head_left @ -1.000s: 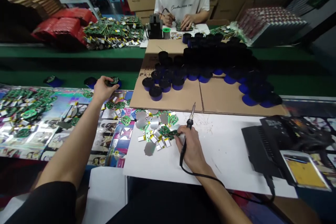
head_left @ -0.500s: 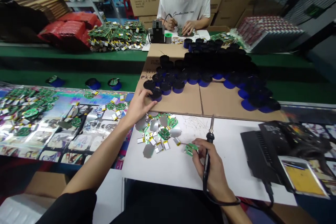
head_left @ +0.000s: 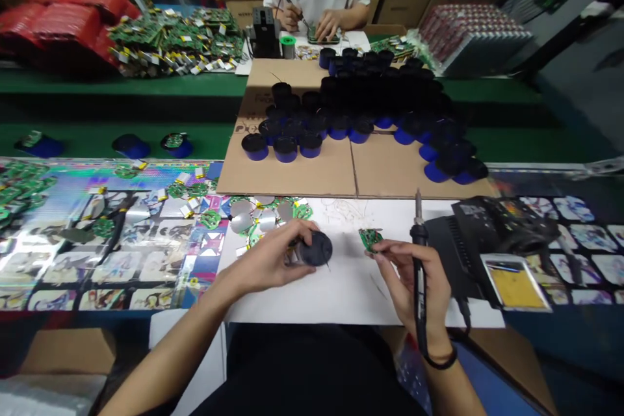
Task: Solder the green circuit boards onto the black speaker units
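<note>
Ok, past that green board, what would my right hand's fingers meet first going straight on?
Your right hand would probably meet the round black cylinder in your left hand, though depth is unclear.

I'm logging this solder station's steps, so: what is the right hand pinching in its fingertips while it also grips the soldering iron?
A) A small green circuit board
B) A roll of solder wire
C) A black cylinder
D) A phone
A. The right hand pinches a small green circuit board in its fingertips, with the soldering iron held upright against the palm.
</note>
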